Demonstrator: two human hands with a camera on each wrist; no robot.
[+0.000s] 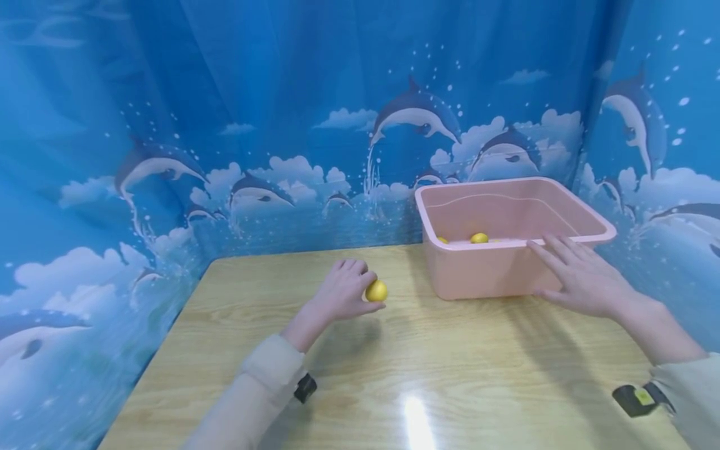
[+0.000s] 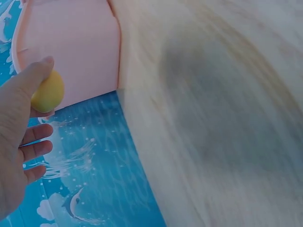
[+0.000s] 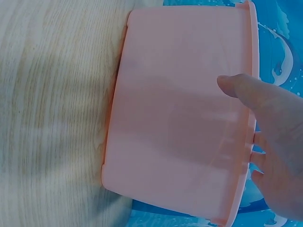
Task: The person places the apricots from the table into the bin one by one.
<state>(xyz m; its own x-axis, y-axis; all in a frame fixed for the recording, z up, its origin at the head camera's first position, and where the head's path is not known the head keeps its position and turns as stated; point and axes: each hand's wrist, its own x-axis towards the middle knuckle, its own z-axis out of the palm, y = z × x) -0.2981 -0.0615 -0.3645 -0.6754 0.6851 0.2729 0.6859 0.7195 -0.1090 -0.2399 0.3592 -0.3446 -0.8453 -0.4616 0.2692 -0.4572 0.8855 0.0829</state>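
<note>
Between the thumb and fingers of my left hand (image 1: pixel 344 292) is a yellow lemon (image 1: pixel 376 291), held above the table left of the pink bin (image 1: pixel 489 275). The left wrist view shows the lemon (image 2: pixel 49 93) pinched near the thumb tip, the other fingers spread below it. My right hand (image 1: pixel 587 281) is at the bin's near rim on the right, fingers extended over the edge and thumb along the outer front wall. In the right wrist view the thumb (image 3: pixel 232 86) points across that wall, with nothing held in the hand. Inside the bin lies another lemon (image 1: pixel 479 238), partly hidden by the rim.
A wooden table (image 1: pixel 450 356) carries the bin at its back right. Behind and beside it hangs a blue curtain (image 1: pixel 292 94) printed with dolphins. A further yellow piece (image 1: pixel 443 240) shows at the bin's left inner corner.
</note>
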